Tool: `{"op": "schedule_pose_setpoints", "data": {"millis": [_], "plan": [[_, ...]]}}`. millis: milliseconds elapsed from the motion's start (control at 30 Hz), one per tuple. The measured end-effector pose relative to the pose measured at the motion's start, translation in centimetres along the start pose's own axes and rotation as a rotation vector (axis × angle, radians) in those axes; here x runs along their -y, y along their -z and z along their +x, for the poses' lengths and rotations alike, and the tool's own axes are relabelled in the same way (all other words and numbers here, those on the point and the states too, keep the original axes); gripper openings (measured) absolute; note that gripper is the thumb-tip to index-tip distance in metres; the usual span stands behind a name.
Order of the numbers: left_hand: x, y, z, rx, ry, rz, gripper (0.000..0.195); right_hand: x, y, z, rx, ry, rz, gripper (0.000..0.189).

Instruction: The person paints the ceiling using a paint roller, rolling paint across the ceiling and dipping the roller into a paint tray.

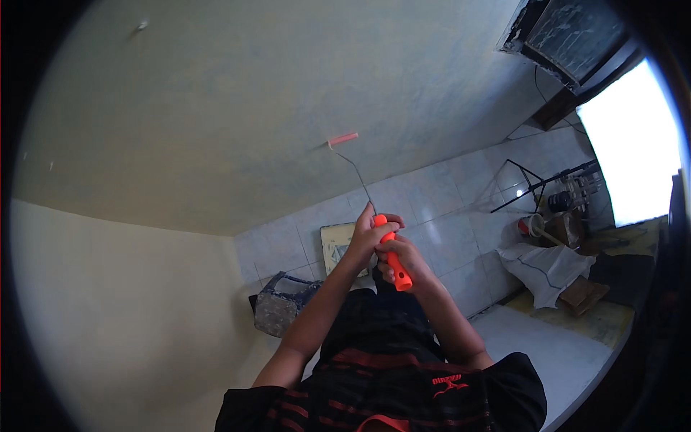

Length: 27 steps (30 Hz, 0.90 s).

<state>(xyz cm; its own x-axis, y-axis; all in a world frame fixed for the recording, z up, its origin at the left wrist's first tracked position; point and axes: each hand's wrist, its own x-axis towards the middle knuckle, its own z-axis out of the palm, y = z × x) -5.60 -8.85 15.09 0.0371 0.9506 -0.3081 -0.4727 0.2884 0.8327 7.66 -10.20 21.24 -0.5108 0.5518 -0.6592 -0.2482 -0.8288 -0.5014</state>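
Observation:
Both my hands grip the bright orange plastic handle (398,270) of a small paint roller. My left hand (368,232) holds the upper end, close to the thin wire frame (360,175). Lower down the handle, my right hand (405,256) is wrapped around it. The narrow pink roller sleeve (343,139) is at the far end of the wire, against or very near the greyish painted wall (259,119); I cannot tell if it touches. Beneath my left forearm, a paint tray or flat container (330,243), pale and smeared, lies on the floor, partly hidden.
A paint-spattered plastic stool (278,310) stands at left on the tiled floor (442,232). To the right are a black tripod stand (532,183), a bucket (530,225) and a white sack (548,264). A dark-framed window (575,38) is upper right, above a bright panel (631,146).

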Motion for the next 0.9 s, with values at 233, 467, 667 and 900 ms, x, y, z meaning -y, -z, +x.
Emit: {"op": "schedule_pose_setpoints", "data": {"millis": [233,467,667,900], "plan": [[4.5,5.9,10.0,-0.096,0.207,0.060,0.039,1.2,4.1,13.3,0.034,-0.059,-0.008,0.015],[5.6,5.1,9.9,-0.135,0.244,0.079,0.052,2.7,4.5,12.0,0.010,-0.109,-0.109,0.020],[1.8,-2.0,3.6,-0.005,0.021,0.229,0.105,5.8,4.0,2.8,0.184,-0.156,-0.013,0.065],[16.1,11.3,15.0,-0.151,0.292,0.034,0.087,-2.9,12.3,22.1,0.059,-0.164,-0.052,0.047]]}}
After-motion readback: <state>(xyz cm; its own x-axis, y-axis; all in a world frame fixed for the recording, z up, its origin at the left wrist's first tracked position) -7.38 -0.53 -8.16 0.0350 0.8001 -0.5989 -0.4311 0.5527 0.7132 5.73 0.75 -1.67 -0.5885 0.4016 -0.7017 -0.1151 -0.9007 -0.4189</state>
